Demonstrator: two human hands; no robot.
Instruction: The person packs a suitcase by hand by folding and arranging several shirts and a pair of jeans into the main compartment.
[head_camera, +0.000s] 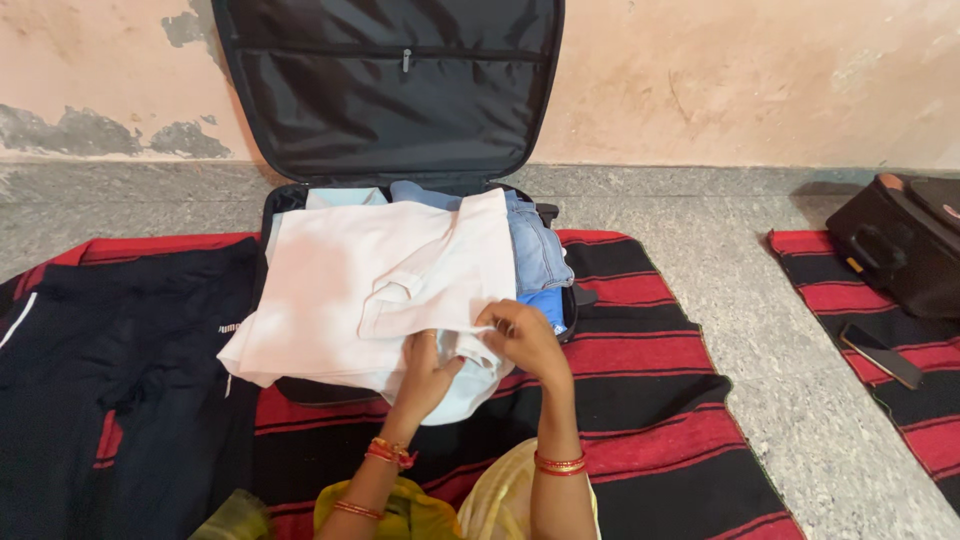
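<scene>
An open black suitcase (275, 205) lies on a red and black striped blanket (650, 400), its lid (390, 90) leaning against the wall. A white folded shirt (370, 285) lies on top of the clothes inside, over blue jeans (540, 250). My left hand (425, 375) and my right hand (525, 335) both grip the shirt's near edge at the collar. Red bangles circle both wrists.
A dark navy garment (120, 380) is spread on the blanket to the left. At the right, a second black bag (900, 245) and a flat dark phone-like object (880, 355) rest on another striped blanket. Grey stone floor (740, 270) lies between the blankets.
</scene>
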